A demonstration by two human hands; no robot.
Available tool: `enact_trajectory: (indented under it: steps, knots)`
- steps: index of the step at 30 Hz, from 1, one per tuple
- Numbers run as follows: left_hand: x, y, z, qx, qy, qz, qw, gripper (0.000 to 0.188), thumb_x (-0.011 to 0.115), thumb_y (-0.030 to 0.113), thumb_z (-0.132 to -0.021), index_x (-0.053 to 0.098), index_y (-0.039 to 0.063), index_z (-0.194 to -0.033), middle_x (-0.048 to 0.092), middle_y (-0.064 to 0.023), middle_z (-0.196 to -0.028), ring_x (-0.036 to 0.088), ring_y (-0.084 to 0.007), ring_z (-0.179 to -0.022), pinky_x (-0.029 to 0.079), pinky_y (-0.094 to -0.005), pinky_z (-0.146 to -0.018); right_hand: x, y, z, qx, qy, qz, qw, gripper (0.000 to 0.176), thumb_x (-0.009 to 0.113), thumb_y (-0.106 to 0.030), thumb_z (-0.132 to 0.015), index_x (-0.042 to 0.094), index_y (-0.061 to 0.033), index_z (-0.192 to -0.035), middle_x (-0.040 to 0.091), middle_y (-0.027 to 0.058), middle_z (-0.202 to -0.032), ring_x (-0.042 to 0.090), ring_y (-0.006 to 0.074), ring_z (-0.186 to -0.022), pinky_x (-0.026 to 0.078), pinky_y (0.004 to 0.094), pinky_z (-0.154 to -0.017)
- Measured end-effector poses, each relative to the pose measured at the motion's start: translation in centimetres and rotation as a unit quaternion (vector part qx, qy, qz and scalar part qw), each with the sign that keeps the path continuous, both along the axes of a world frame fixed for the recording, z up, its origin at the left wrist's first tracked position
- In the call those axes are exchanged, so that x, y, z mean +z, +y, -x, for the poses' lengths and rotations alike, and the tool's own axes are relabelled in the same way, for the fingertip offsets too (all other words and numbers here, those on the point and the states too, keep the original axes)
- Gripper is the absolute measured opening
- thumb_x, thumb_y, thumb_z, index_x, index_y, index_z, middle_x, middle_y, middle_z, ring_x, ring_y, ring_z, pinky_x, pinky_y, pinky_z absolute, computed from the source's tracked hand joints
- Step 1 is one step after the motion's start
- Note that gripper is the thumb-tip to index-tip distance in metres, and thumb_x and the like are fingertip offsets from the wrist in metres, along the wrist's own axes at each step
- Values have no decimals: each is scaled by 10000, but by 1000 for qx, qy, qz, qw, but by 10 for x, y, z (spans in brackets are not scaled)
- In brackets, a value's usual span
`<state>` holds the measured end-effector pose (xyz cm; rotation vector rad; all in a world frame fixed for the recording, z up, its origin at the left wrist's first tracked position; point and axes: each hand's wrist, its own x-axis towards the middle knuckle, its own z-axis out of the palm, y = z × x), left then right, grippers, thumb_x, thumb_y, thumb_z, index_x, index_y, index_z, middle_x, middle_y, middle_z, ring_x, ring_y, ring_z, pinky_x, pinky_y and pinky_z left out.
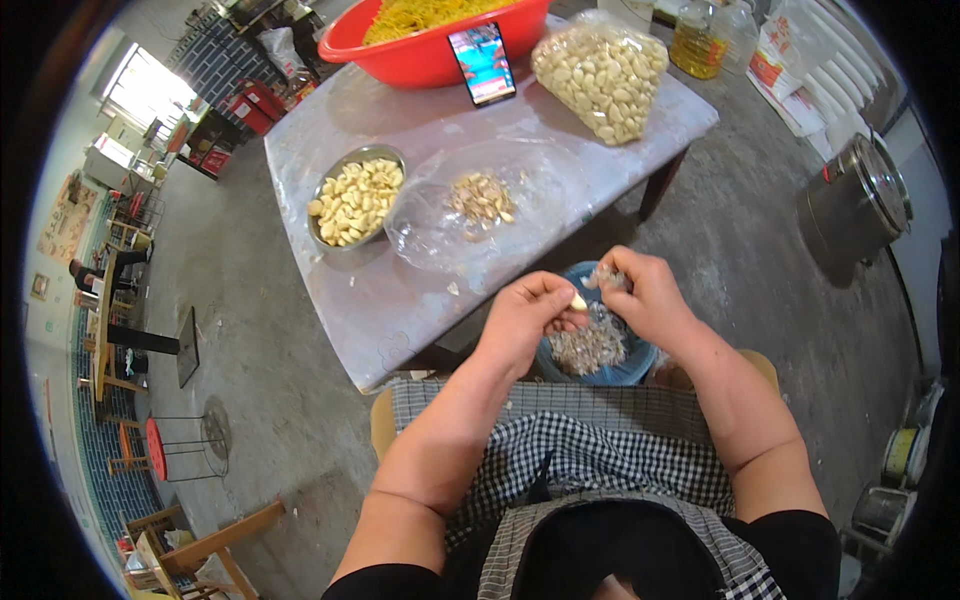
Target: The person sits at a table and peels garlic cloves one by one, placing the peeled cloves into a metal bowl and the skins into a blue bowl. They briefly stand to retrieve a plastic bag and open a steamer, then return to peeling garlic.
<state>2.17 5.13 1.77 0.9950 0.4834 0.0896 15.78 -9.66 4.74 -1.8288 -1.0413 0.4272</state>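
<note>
My left hand point(536, 307) pinches a pale peeled garlic clove point(578, 301) between thumb and fingers. Beside it, my right hand point(646, 291) grips papery garlic skin point(609, 277). Both hands are over a blue bucket point(643, 365), which holds a heap of garlic skins point(590, 346). On the table point(360, 319), a metal bowl point(397, 156) is filled with peeled cloves point(356, 201). To its right lies a clear plastic bag point(427, 236) with a small pile of unpeeled or partly peeled cloves point(482, 201) on it.
A full bag of garlic cloves point(604, 79), a propped phone point(484, 66) and a red basin point(397, 64) of yellow shreds stand at the table's far side. A lidded metal pot point(847, 206) is on the right. A red stool point(156, 448) and a seated person point(88, 277) appear at left.
</note>
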Motion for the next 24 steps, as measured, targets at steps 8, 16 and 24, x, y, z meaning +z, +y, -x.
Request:
enact_trajectory:
  steps: [8, 16, 24]
  knots:
    - [2, 5, 2, 45, -31, -2, 998, 135, 589, 161, -994, 616, 30, -1011, 688, -78, -899, 673, -151, -796, 532, -261, -704, -5, 0, 2, 4, -27, -9, 1000, 167, 698, -57, -822, 682, -7, -980, 638, 132, -787, 556, 193, -599, 442, 318, -566]
    - [12, 1, -2, 25, -12, -23, 999, 146, 627, 154, -966, 602, 24, -1028, 686, -91, -859, 671, -153, -739, 526, -248, -653, 6, 6, 4, 66, 158, -21, 985, 254, 700, -76, -871, 681, -5, -1115, 687, 17, -888, 526, 64, -702, 458, 251, -640]
    - [12, -2, 1, 21, -25, 9, 999, 149, 618, 139, -967, 605, 21, -1056, 667, -63, -889, 639, -132, -764, 526, -255, -700, 2, 4, 7, 70, 235, -63, 967, 135, 697, -68, -881, 679, 9, -991, 660, 9, -838, 572, 54, -774, 474, 232, -692]
